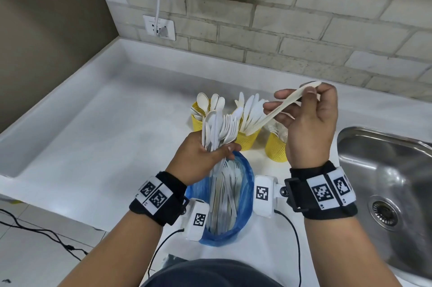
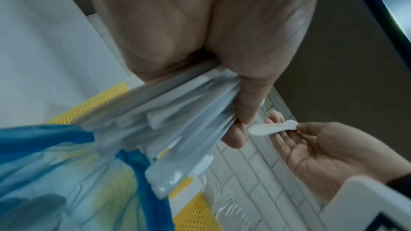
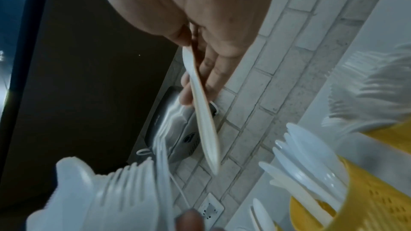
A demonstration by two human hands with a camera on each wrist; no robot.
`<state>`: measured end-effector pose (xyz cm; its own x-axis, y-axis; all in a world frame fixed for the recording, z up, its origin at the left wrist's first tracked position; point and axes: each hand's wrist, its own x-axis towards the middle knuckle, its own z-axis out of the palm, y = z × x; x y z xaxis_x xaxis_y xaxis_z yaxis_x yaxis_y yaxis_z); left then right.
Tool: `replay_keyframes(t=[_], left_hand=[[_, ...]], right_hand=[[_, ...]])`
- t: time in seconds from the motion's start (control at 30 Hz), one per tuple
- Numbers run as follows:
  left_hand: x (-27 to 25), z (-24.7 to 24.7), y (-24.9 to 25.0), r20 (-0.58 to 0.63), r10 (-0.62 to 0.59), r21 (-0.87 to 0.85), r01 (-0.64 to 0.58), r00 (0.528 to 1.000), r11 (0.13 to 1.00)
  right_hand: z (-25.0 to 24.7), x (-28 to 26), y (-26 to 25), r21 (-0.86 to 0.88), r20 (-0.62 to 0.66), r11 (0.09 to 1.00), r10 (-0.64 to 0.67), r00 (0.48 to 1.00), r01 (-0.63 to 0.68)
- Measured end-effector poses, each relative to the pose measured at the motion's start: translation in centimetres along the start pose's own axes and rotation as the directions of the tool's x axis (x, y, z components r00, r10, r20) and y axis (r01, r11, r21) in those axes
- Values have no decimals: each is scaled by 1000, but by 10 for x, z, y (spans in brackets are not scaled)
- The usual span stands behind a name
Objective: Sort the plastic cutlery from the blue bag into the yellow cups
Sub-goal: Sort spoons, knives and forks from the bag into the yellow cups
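Note:
My left hand (image 1: 205, 153) grips a thick bundle of white plastic cutlery (image 1: 218, 130) that rises out of the blue bag (image 1: 243, 195); forks and spoons fan out at its top. The bundle's handles (image 2: 173, 111) fill the left wrist view. My right hand (image 1: 311, 109) pinches a single cream knife (image 1: 280, 109) by its handle end, blade tilted down toward the middle yellow cup (image 1: 247, 139). That knife (image 3: 203, 111) hangs below my fingers in the right wrist view. The left cup (image 1: 197, 120) holds spoons, the middle one knives, the right cup (image 1: 275, 146) forks.
A steel sink (image 1: 385, 184) lies to the right. The white counter (image 1: 105, 127) stretches left toward a tiled wall with a socket (image 1: 159, 27) and cable. Cords trail over the counter's front edge.

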<state>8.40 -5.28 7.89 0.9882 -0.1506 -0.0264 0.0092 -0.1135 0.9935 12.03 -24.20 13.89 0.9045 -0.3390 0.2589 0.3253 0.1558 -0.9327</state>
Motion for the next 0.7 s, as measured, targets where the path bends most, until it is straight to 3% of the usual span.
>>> replay_keyframes(t=[0.1,0.3,0.47,0.7], left_hand=[[0,-2,1,75,-5,-178,18,997,984],[0,-3,3,136,24,-254,11,990,967],[-1,-3,4,172,15,-258,30,985,966],[-1,-4,5,171,13,-230,27,985,973]], right_hand=[[-1,-1,5,-53,8,995,-84,996,84],[3,-11,26,-267,262,961,143,954,-71],[9,-16,16,-297,410,953,176,895,-51],[17,-11,15,-314,298,949,59,953,39]])
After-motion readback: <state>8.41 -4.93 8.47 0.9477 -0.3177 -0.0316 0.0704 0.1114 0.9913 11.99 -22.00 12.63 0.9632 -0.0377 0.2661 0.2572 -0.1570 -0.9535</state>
